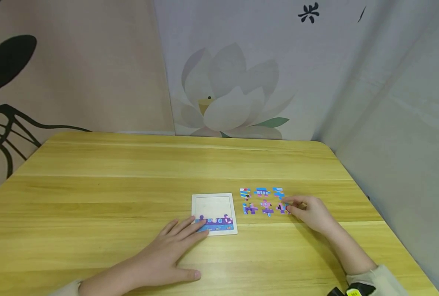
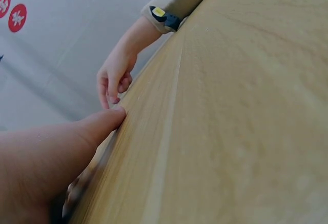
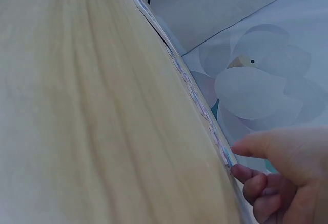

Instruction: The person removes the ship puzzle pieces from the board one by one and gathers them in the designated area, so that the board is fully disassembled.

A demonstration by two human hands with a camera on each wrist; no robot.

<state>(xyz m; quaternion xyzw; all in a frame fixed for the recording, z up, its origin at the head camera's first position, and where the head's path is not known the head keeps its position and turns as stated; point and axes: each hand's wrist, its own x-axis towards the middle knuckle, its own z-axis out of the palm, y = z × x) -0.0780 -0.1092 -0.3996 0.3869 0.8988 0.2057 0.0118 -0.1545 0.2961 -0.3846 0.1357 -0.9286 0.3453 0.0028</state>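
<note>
A square white-framed puzzle board point(image 1: 212, 205) lies on the table, with a purple-and-blue strip of picture pieces along its near side. My left hand point(image 1: 167, 250) rests flat with fingers spread, its fingertips over the board's lower left part. To the right of the board, several colourful jigsaw pieces point(image 1: 266, 211) lie in two rows. My right hand point(image 1: 312, 211) is at the right end of these rows. Its thumb and index finger are apart at the lower right jigsaw piece point(image 1: 281, 208), partly covering it. In the right wrist view, the pieces appear edge-on beside the fingertips.
The wooden table point(image 1: 112, 164) stretches out around the board and pieces. A pale curtain point(image 1: 241, 61) with a printed flower hangs behind its far edge, and grey cloth point(image 1: 400, 123) hangs along the right side. A dark band point(image 2: 166, 18) sits on the right wrist.
</note>
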